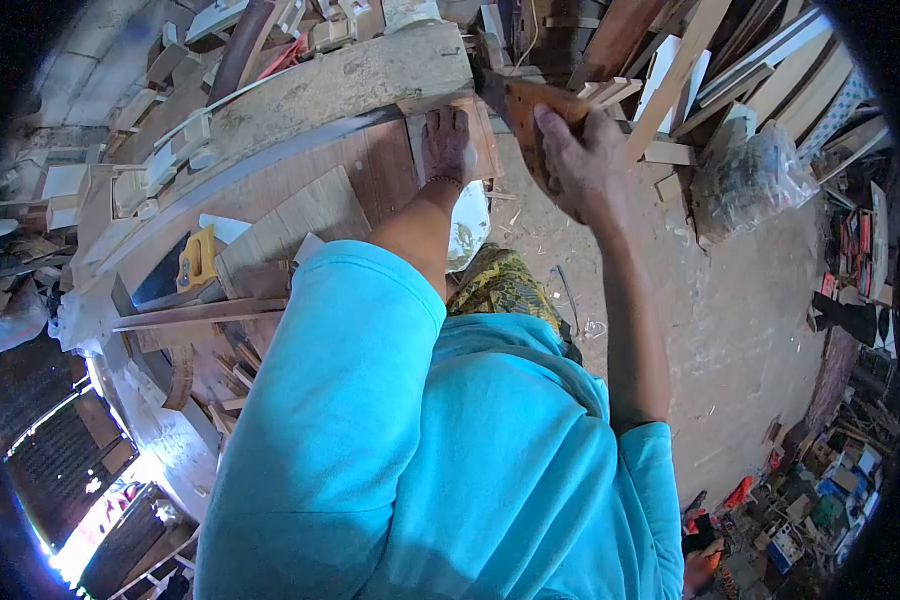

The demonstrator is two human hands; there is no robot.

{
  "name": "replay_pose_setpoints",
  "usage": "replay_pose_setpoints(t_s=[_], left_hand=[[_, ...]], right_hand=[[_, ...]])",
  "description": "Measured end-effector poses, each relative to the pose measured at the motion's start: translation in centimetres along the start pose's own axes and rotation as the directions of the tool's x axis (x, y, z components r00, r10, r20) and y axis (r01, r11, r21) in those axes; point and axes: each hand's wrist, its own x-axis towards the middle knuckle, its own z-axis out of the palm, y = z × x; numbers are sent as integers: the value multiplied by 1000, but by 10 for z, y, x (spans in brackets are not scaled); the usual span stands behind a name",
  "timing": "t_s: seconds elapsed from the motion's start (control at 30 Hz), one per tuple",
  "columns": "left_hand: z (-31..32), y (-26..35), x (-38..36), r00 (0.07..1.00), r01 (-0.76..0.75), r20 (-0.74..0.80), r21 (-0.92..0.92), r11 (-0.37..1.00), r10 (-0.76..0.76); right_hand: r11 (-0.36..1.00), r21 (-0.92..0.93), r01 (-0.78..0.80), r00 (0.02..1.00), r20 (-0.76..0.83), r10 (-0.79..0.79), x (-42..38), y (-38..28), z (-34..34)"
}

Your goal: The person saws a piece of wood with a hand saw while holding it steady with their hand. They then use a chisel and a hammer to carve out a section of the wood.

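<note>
Woodwork shop, no doubt; timber offcuts [760, 70] stacked along the wall; boards [300, 215] across the desk [170, 440]; yellow-handled saw [198, 258]; dusty floor [740, 300] w/ shavings.

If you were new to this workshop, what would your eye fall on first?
The bright turquoise sleeve fills the foreground. Beyond it, the right hand grips a brown wooden saw handle, while the left hand presses flat on a reddish wooden board. A yellow-handled handsaw lies further left.

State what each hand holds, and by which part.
The right hand grips a saw by its wooden handle. The left hand holds nothing; it presses flat on a wooden board.
</note>
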Motion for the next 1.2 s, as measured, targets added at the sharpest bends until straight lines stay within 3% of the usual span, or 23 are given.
replay_pose_setpoints(t_s=[0.1,0.23,0.3,0.4,0.57,0.63,0.7,0.77,0.9,1.0,1.1,1.17,1.2], left_hand=[[5,-1,0,997,-22,-75,56,998,26],[-6,1,-1,997,-32,-64,36,999,34],[-6,1,1,990,-67,-120,17,998,68],[-7,0,1,995,-75,-71,-41,996,72],[1,-4,-1,993,-104,-50,20,994,105],[-5,-2,-1,993,-109,-39,58,992,111],[-17,3,0,1000,-21,-7,16,1000,22],[-23,5,0,1000,-3,21,-13,1000,3],[-16,0,2,999,1,42,-3,1000,-1],[-9,3,3,994,-83,66,1,997,82],[-22,7,-2,1000,-6,-6,-45,999,6],[-20,7,4,994,42,98,-33,999,-38],[-18,5,3,999,22,43,-40,999,-20]], right_hand=[[991,-131,11,999,-40,-16,-13,21,12],[992,24,-127,992,-19,128,-30,47,24],[990,75,-119,991,-56,123,-36,62,31],[998,-64,3,992,-126,-11,-49,55,32],[983,41,-180,979,-89,183,-70,60,40],[979,76,-189,978,-74,195,-78,74,46],[974,110,-199,977,-54,205,-81,94,57],[944,319,-80,979,-151,134,-75,111,67],[954,258,-149,968,-160,195,-60,92,67],[989,118,-89,979,-175,109,-70,84,61],[969,202,-145,974,-141,175,-97,82,54],[995,84,-56,978,-197,72,-105,85,46],[995,87,-50,978,-198,67,-101,83,45]])
